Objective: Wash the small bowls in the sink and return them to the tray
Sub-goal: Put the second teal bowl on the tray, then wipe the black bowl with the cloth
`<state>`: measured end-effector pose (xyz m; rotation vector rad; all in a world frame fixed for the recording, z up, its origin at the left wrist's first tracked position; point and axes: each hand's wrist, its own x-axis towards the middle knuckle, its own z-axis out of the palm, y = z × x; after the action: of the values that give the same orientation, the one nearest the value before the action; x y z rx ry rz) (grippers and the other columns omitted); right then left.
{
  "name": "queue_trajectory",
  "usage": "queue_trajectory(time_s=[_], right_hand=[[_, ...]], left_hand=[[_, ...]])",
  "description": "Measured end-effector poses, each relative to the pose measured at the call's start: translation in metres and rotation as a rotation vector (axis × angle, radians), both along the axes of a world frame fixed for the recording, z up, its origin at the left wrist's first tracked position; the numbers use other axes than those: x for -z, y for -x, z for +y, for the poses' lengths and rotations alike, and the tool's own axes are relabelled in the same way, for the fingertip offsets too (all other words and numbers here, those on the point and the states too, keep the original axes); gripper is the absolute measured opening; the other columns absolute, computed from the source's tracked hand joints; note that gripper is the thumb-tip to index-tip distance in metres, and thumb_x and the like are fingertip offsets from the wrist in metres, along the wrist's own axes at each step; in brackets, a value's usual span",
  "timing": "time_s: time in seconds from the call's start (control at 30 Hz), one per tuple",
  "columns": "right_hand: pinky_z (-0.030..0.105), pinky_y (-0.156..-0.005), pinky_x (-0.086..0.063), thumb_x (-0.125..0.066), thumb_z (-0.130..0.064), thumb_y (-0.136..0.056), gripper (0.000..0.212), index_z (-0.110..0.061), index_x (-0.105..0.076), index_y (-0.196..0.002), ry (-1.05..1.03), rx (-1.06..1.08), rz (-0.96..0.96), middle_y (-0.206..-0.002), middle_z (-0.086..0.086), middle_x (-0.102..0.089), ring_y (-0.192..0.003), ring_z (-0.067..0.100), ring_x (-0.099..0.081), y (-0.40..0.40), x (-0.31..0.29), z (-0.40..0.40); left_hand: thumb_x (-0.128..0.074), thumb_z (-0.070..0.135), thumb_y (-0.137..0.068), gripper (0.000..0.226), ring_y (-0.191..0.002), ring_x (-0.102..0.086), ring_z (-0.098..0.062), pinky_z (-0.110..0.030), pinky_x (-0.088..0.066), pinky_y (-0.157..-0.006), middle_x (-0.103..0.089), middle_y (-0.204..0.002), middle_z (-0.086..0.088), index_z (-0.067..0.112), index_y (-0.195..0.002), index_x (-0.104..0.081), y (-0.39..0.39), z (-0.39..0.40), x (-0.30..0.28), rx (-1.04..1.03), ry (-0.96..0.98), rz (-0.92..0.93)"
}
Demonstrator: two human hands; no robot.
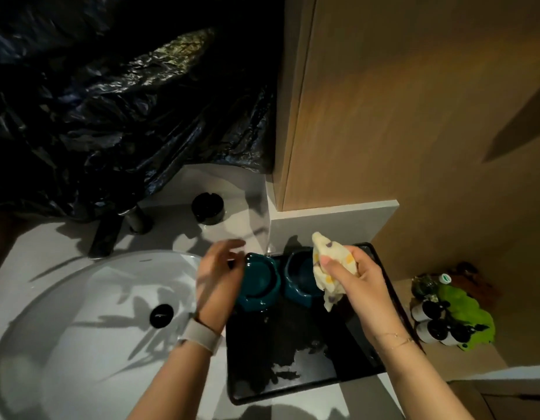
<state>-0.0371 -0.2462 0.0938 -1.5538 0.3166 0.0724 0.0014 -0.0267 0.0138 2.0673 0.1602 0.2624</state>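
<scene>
Two small teal bowls stand side by side at the far end of a wet black tray (293,368). The left teal bowl (259,280) is right beside my left hand (217,277), whose fingers are relaxed and spread at the bowl's left rim. The right teal bowl (302,280) is partly hidden by a crumpled cream cloth (326,268) with coloured spots. My right hand (353,277) grips that cloth above the bowl. A third, black bowl (208,207) sits on the counter behind the white sink (80,313).
A black faucet (111,228) stands behind the sink, whose black drain plug (161,315) is in the basin. Black plastic sheeting (111,101) hangs at the back left. A wooden panel (414,101) rises on the right. Small dark-capped bottles (435,322) and a green cloth (465,310) lie right of the tray.
</scene>
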Motion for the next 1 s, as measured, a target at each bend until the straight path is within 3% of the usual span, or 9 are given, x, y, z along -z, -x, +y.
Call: queue_trajectory(time_s=[0.07,0.17,0.33,0.47,0.57,0.7,0.77,0.87,1.0], right_hand=[[0.018,-0.062,-0.052,-0.069,-0.017,-0.085,0.014,-0.017,-0.067,-0.099,-0.022,-0.036,0.01,-0.084,-0.001,-0.071,-0.073,0.007,-0.067,-0.013,-0.001,0.021],[0.021,-0.062,-0.052,-0.069,-0.017,-0.085,0.013,-0.016,-0.068,-0.098,-0.054,-0.094,0.021,-0.083,0.003,-0.072,-0.072,0.008,-0.066,-0.031,0.0,0.055],[0.021,-0.062,-0.051,-0.071,-0.019,-0.084,0.018,-0.018,-0.067,-0.101,-0.062,-0.172,0.042,-0.084,0.001,-0.073,-0.074,0.009,-0.067,-0.053,0.005,0.098],[0.02,-0.063,-0.05,-0.072,-0.019,-0.083,0.018,-0.019,-0.067,-0.1,-0.058,-0.143,0.076,-0.083,-0.002,-0.073,-0.075,0.009,-0.068,-0.058,0.01,0.115],[0.019,-0.063,-0.051,-0.071,-0.016,-0.083,0.017,-0.016,-0.068,-0.099,-0.048,-0.11,0.082,-0.083,0.001,-0.072,-0.076,0.01,-0.067,-0.057,0.012,0.122],[0.017,-0.055,-0.049,-0.07,-0.012,-0.084,0.015,-0.012,-0.068,-0.098,-0.051,-0.064,0.103,-0.079,0.002,-0.071,-0.068,0.008,-0.066,-0.046,0.012,0.134],[0.02,-0.053,-0.05,-0.07,-0.012,-0.084,0.013,-0.012,-0.068,-0.097,-0.057,-0.052,0.108,-0.08,0.004,-0.07,-0.069,0.011,-0.065,-0.037,0.011,0.141],[0.025,-0.055,-0.05,-0.069,-0.016,-0.085,0.012,-0.014,-0.068,-0.097,-0.047,-0.048,0.1,-0.082,0.004,-0.069,-0.071,0.013,-0.063,-0.022,0.011,0.154],[0.029,-0.052,-0.047,-0.066,-0.016,-0.087,0.014,-0.008,-0.065,-0.099,-0.105,-0.015,0.079,-0.077,0.008,-0.064,-0.064,0.018,-0.058,0.0,0.013,0.172]], left_hand=[[-0.059,0.004,-0.087,0.023,-0.092,-0.067,-0.024,-0.035,-0.053,-0.086,-0.069,-0.105,-0.007,0.015,-0.104,-0.071,-0.029,0.034,-0.001,-0.145,-0.038,0.147],[-0.062,0.022,-0.086,0.018,-0.095,-0.063,-0.024,-0.031,-0.047,-0.086,-0.065,-0.099,-0.008,0.012,-0.099,-0.067,-0.073,0.066,0.001,-0.287,-0.046,0.303],[-0.053,0.056,-0.085,0.059,-0.094,-0.068,-0.036,-0.038,-0.054,-0.085,-0.072,-0.093,-0.021,0.001,-0.098,-0.07,-0.136,0.089,0.028,-0.341,0.025,0.514],[-0.048,0.027,-0.099,0.042,-0.107,-0.065,-0.036,-0.042,-0.05,-0.097,-0.068,-0.115,-0.023,-0.001,-0.131,-0.054,-0.155,0.085,0.037,-0.246,0.08,0.588],[-0.052,0.01,-0.095,0.032,-0.112,-0.061,-0.038,-0.037,-0.048,-0.093,-0.064,-0.117,-0.023,-0.009,-0.121,-0.057,-0.148,0.083,0.029,-0.278,0.087,0.565],[-0.055,0.008,-0.091,0.011,-0.083,-0.06,-0.028,-0.022,-0.043,-0.074,-0.062,-0.091,-0.01,0.004,-0.101,-0.051,-0.115,0.098,0.01,-0.216,0.101,0.475],[-0.057,0.007,-0.089,0.017,-0.084,-0.064,-0.023,-0.026,-0.049,-0.084,-0.063,-0.099,-0.007,0.011,-0.102,-0.046,-0.092,0.112,0.005,-0.156,0.211,0.461],[-0.07,0.005,-0.085,0.027,-0.077,-0.071,-0.023,-0.03,-0.061,-0.069,-0.064,-0.103,-0.008,0.014,-0.103,-0.053,-0.052,0.137,-0.012,-0.11,0.445,0.431],[-0.08,0.018,-0.08,0.037,-0.081,-0.072,-0.02,-0.03,-0.061,-0.075,-0.06,-0.104,0.004,0.022,-0.111,-0.06,0.001,0.165,-0.029,0.14,0.372,0.408]])
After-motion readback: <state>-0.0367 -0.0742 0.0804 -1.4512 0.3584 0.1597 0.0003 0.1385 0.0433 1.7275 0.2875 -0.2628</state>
